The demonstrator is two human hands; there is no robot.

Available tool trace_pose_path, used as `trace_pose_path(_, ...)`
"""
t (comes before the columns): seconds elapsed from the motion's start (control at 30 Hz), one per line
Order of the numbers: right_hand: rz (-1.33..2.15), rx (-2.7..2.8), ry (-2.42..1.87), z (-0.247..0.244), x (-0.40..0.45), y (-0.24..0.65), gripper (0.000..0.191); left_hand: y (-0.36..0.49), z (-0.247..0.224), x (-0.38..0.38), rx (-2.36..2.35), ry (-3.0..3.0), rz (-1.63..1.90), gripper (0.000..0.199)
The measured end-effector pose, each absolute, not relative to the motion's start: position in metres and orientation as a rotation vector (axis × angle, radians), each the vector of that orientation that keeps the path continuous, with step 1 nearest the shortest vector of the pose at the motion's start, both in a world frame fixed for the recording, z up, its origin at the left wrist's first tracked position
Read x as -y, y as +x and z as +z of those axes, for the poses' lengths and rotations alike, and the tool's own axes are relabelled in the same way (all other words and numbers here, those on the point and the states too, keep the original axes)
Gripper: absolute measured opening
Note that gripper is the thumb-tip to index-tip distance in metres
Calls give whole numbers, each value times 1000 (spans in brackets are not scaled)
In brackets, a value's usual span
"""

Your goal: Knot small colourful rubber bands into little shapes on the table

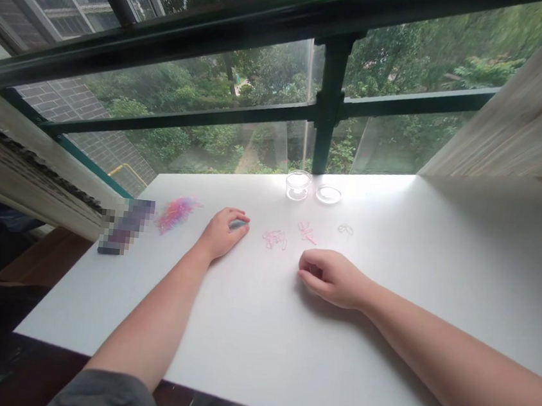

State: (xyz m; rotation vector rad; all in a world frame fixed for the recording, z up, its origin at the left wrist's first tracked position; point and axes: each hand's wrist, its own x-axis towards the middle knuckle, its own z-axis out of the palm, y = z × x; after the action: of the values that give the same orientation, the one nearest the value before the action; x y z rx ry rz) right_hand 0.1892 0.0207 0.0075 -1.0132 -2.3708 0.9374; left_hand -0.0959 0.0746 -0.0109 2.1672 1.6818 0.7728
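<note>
My left hand (224,232) rests on the white table, fingers curled toward the thumb around a small blue-green thing (238,224). Its kind is too hidden to tell. Left of that hand lies a heap of small multicoloured bands (176,214), mostly pink, orange and purple. My right hand (329,277) is closed, thumb near the bent fingertips; whatever they hold is hidden. Between and beyond the hands are a loose group of pink bands (275,239), a second pink group (306,232) and a few pale greyish bands (345,229).
A clear round container (298,186) stands at the table's far edge, with a clear round lid (328,195) beside it. A blurred-out dark oblong object (128,227) lies at the left edge of the table (247,336). Behind are a green-framed window (328,106) and a curtain (517,119).
</note>
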Motion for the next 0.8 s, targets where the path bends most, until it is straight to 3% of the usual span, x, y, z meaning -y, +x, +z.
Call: trace_pose_path(0.8, 939, 2366, -1011, 6, -22, 189, 9, -95, -8, -73, -1756, 2051, 796, 29)
